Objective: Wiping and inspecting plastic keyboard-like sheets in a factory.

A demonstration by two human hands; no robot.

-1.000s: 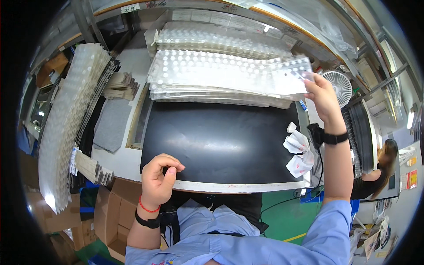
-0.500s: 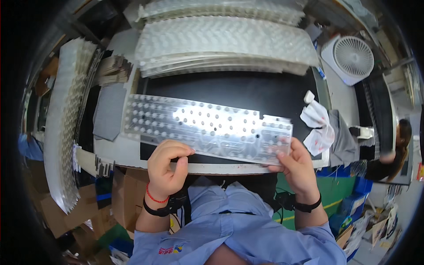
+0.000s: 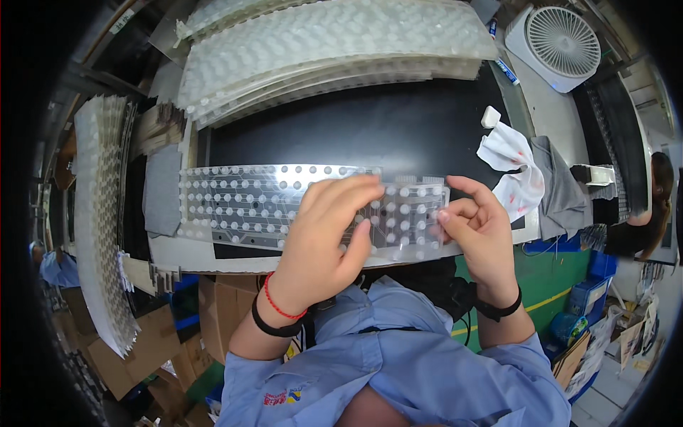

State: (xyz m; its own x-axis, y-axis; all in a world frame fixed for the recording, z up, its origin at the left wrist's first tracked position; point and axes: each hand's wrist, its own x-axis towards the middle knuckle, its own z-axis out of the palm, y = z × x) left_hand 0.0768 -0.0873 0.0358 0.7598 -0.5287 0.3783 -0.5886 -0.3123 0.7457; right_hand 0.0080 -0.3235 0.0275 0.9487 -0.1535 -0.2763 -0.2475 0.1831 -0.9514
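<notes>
A see-through keyboard membrane (image 3: 238, 206) with rows of round whitish domes and fine printed traces lies across the near part of the black work surface. My right hand (image 3: 484, 231) pinches its right end between thumb and fingers, and that end looks slightly raised. Over the membrane's right half stretches my left hand (image 3: 324, 231), open, with fingers extended to the right and thumb apart. The fingers hide part of the membrane; whether they press on it, I cannot tell.
Stacked dome sheets (image 3: 334, 46) fill the far side of the black surface (image 3: 341, 128). More sheets (image 3: 103, 206) stand at the left, beside a grey cloth (image 3: 163, 188). To the right lie a red-spotted white cloth (image 3: 516, 174), a small white block (image 3: 490, 117) and a fan (image 3: 558, 46).
My left hand has moved right and opened out over the membrane. The membrane now lies straighter and lower, its right end still in my right hand. The view has shifted a little.
</notes>
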